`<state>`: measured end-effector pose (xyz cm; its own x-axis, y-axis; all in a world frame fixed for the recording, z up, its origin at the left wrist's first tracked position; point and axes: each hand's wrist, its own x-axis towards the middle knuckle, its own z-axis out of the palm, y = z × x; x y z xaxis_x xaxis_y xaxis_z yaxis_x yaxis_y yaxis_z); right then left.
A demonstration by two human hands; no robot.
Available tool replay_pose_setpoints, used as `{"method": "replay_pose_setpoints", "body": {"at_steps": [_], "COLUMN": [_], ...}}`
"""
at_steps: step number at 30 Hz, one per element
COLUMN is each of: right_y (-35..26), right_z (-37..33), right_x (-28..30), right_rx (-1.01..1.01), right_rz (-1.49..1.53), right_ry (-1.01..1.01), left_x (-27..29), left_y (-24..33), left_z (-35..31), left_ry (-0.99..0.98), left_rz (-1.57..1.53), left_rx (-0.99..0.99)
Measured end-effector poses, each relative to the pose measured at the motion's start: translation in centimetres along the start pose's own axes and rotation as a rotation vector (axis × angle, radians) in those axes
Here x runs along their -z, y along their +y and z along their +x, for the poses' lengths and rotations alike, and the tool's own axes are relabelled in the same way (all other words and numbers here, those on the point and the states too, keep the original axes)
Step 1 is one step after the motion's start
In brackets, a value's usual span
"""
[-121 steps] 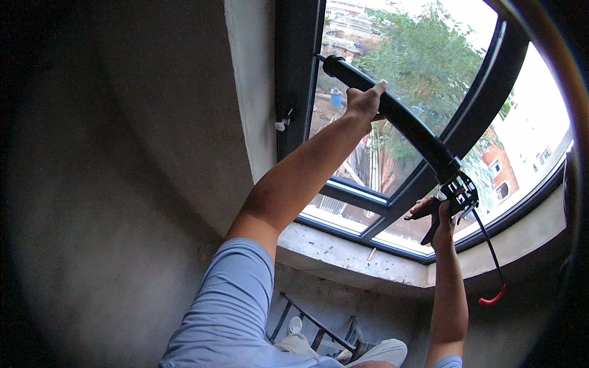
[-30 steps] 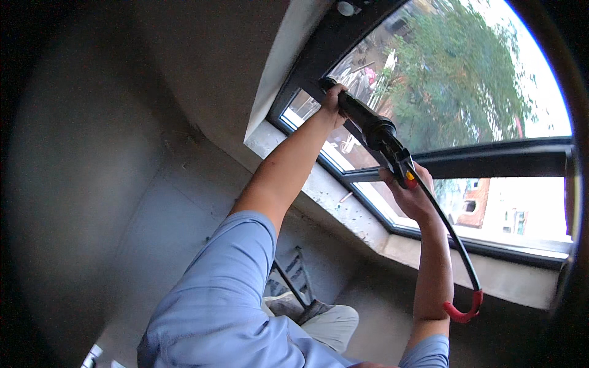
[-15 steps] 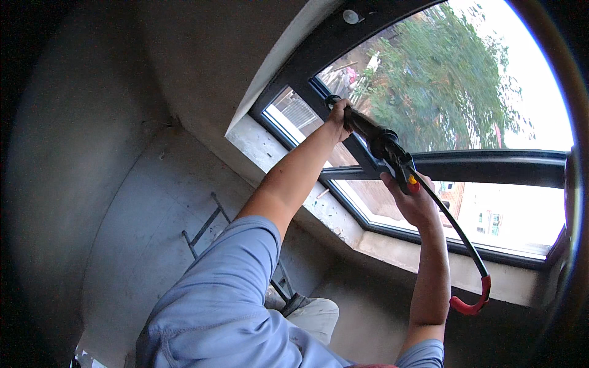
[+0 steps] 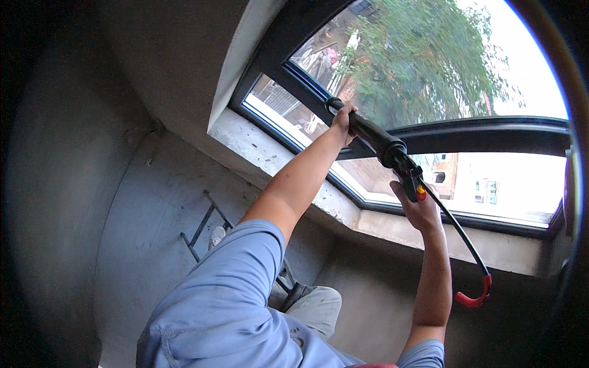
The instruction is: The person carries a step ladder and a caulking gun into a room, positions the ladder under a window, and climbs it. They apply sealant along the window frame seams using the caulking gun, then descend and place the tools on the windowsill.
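Note:
A long black caulking gun (image 4: 381,142) slants across the window, its front end at the upper left close to the dark frame. My left hand (image 4: 345,126) is wrapped round the barrel near that front end. At the rear, my right hand (image 4: 422,211) grips the handle beside a small yellow and red part; the trigger is mostly hidden. From the back of the gun a thin black rod (image 4: 457,227) runs down to a red hooked end (image 4: 475,300). Whether the tip touches the frame I cannot tell.
The dark window frame (image 4: 485,136) holds large panes, with a tree outside. Below it runs a pale, speckled sill (image 4: 257,146). Metal ladder-like bars (image 4: 202,227) stand underneath me, with a light shoe (image 4: 216,237) beside them. Bare grey wall (image 4: 67,153) rises at the left.
The window has shifted up and left in the picture. Against the frame, the caulking gun and both hands have moved right and nearer. A shoe has come into sight by the bars.

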<state>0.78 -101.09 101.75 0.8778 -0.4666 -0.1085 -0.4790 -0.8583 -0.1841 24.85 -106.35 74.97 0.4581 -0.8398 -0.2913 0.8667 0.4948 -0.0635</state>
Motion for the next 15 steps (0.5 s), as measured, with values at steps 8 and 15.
{"method": "replay_pose_setpoints", "body": {"at_steps": [8, 15], "right_y": [2.9, 5.6], "right_z": [-2.2, -5.0], "right_x": [-0.7, -2.6], "right_rx": [-0.013, -0.248], "right_rz": [0.003, 0.442], "right_ry": [0.094, -0.011], "left_x": [0.2, 0.8], "left_y": [-3.5, -5.0], "left_z": [0.3, 1.2], "left_ry": [0.004, 0.082], "left_rz": [0.092, 0.206], "left_rx": [0.045, 0.072]}}
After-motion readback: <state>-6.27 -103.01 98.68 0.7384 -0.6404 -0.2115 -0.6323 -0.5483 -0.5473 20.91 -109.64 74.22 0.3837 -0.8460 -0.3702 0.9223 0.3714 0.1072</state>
